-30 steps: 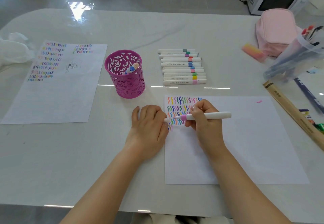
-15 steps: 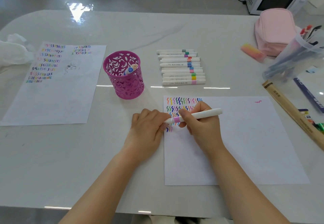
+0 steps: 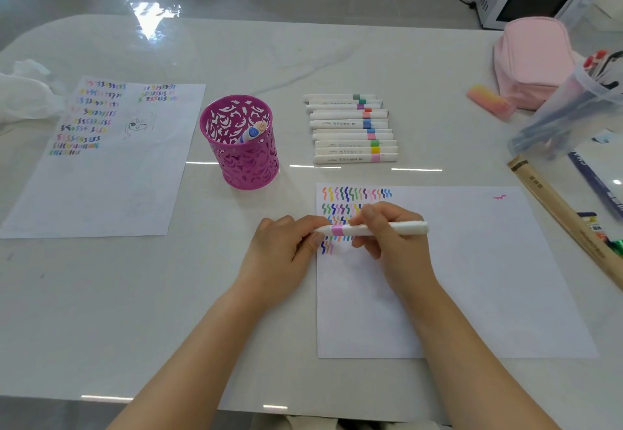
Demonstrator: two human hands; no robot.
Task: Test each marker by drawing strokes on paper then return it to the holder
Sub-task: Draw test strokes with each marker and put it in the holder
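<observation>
A white marker with a pink band (image 3: 401, 228) lies level over the paper (image 3: 472, 278), held between both hands. My right hand (image 3: 391, 244) grips its barrel. My left hand (image 3: 286, 251) pinches its left end, where the cap sits. Rows of coloured wavy strokes fill the sheet's top left corner. A magenta cut-out holder (image 3: 241, 146) stands beyond my left hand with two markers inside. Several capped white markers (image 3: 352, 129) lie in a row behind the paper.
A second sheet with coloured strokes (image 3: 101, 160) lies at the left. At the right are a pink pouch (image 3: 532, 62), a pink eraser (image 3: 490, 104), a clear cup of pens (image 3: 573, 116) and a long tan box (image 3: 569, 224). A crumpled tissue (image 3: 23, 92) sits far left.
The marker's tip came off the paper and the marker swung level. My left hand rose from the table and closed on the marker's left end.
</observation>
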